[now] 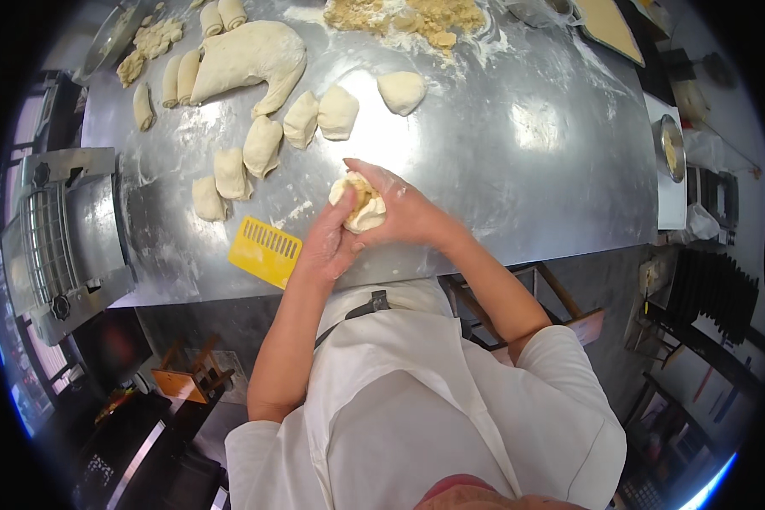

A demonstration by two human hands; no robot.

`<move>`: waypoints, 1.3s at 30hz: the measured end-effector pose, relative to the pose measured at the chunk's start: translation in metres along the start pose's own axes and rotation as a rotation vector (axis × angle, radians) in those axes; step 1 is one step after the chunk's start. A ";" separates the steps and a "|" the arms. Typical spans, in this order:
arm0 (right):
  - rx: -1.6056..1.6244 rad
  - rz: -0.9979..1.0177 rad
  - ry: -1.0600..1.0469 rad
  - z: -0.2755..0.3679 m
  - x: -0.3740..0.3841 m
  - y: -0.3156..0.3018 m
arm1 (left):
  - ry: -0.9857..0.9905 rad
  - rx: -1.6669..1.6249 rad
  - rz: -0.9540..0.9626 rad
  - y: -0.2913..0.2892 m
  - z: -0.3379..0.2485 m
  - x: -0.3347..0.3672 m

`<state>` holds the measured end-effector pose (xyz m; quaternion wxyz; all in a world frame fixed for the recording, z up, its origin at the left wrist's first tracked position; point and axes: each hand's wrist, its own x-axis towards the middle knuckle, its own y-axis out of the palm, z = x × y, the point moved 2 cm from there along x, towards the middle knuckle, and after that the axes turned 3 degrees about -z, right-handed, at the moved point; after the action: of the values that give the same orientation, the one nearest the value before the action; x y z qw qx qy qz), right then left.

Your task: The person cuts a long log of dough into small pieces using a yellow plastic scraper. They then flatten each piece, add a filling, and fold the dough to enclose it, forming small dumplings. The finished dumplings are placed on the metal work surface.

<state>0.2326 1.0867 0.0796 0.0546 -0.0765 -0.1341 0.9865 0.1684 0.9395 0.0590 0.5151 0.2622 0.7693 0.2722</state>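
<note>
- Two bare hands meet over one pale round piece of dough with a crumbly yellowish filling, held just above the near part of the floured stainless steel worktable.
- I see the left hand cupped under and against the near side of the dough piece, fingers curled onto it in a supporting grasp.
- I see the right hand wrapped over the far and right side of the same piece, fingers bent around its edge; both hands are closed on it, neither is released.
- The filling shows at the open top of the dough piece, between the two sets of fingers.
- A yellow plastic scraper with a slotted edge lies flat on the table just left of the left hand, apart from it.
- Several small cut portions of pale dough lie in a loose row beyond the hands, and one rounder portion sits apart to their right.
- A large irregular slab of pale dough rests farther back on the left, with short rolled pieces beside it.
- A heap of crumbly yellowish filling sits at the far edge of the table amid scattered flour.
- A grey metal machine with a barred guard stands against the table's left end.
- I note the person wears a white short-sleeved jacket and apron.
</note>
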 end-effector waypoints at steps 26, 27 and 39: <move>0.148 -0.197 -0.173 0.038 0.005 0.077 | -0.155 -0.061 0.014 -0.075 -0.008 -0.021; 0.211 -0.321 -0.078 0.028 0.006 0.063 | -0.137 -0.062 -0.006 -0.074 -0.006 -0.015; -0.884 -0.656 -0.060 -0.134 0.153 -0.211 | 0.053 -0.196 -0.123 -0.036 -0.025 0.014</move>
<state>0.1231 1.3423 -0.0112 0.3179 -0.0181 -0.5538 0.7694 0.1364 0.9198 0.0334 0.5333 0.1555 0.7671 0.3208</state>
